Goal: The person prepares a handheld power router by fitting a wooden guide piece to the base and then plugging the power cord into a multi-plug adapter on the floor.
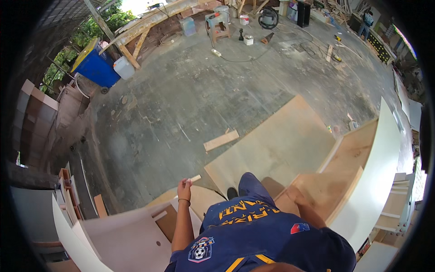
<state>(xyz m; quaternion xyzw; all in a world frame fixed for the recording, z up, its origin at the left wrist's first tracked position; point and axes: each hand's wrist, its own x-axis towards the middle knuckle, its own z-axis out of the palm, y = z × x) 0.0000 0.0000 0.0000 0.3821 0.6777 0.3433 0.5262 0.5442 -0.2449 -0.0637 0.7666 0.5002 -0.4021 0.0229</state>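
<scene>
Strip (196,177) pinched in left hand (184,189), near side, left of sheet (276,143). Right hand (293,196) well apart, by box (333,185) at right; cannot tell its grip. Board (221,140) lies farther off on floor (149,118).

Short pale wooden strip (195,178), held at one end, pointing right, near left, white-faced wooden cabinet piece (379,158), near right.
</scene>
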